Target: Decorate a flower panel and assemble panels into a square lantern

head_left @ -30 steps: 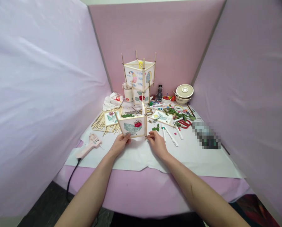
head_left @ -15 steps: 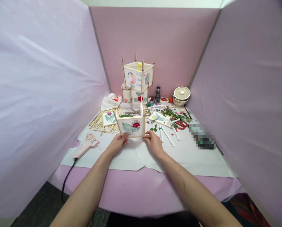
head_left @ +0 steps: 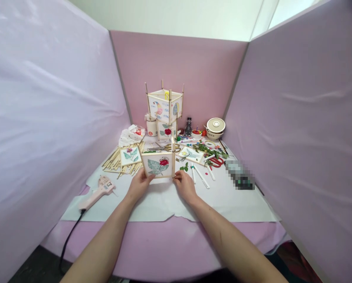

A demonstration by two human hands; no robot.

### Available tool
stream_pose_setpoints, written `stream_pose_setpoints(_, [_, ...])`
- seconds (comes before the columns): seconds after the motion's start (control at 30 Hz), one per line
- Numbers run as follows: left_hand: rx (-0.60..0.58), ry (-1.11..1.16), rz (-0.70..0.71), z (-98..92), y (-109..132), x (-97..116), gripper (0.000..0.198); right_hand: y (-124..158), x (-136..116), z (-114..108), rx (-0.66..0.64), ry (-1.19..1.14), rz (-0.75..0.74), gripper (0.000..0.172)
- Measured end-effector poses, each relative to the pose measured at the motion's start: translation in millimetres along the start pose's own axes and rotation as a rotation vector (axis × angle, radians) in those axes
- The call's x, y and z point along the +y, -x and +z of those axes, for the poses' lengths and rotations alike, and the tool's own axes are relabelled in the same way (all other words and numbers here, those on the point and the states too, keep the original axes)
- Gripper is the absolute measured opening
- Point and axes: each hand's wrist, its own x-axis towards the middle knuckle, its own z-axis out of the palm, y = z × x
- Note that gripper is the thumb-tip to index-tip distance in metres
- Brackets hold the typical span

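Between my hands stands a stick-framed lantern panel (head_left: 158,165), white with a red flower and green leaves drawn on it. My left hand (head_left: 139,184) grips its lower left edge, thumb on the front face. At the lower right corner, the fingers of my right hand (head_left: 185,184) pinch the foot of the upright wooden stick (head_left: 173,159). Another part of the frame angles back behind that stick, mostly hidden. Behind it rises a finished-looking lantern (head_left: 161,110) with a moon drawing, above a second flower panel (head_left: 166,131).
A pink glue gun (head_left: 97,192) with a black cord lies left. Wooden sticks (head_left: 111,159) lie under a framed flower picture (head_left: 131,156). White markers (head_left: 201,176), red-handled scissors (head_left: 215,162), green leaves (head_left: 207,148), a lidded bowl (head_left: 215,127) and a pixelated object (head_left: 240,175) are to the right.
The camera view has tilted up and shifted, so the whole scene sits further left. Both hands keep their hold on the panel, which is turned slightly.
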Motion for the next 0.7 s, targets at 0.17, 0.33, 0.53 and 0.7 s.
stream_pose_setpoints(0.17, [0.012, -0.274, -0.004, -3.6, 0.5, -3.3, 0.040, 2.0, -1.8, -0.2, 0.016, 0.047, -0.010, 0.022])
stream_pose_setpoints(0.33, [0.014, -0.376, 0.084, -5.0, -2.8, -15.3, 0.032, 3.4, -0.5, 0.2, 0.030, 0.057, -0.039, 0.021])
stream_pose_setpoints(0.53, [-0.001, -0.411, 0.126, -4.4, -2.5, -16.4, 0.023, 2.6, 1.7, 0.9, 0.029, 0.048, -0.066, 0.026])
stream_pose_setpoints(0.7, [-0.014, -0.442, -0.003, -3.5, -1.9, -15.0, 0.018, 3.6, 2.4, 0.2, 0.027, 0.039, -0.078, 0.027])
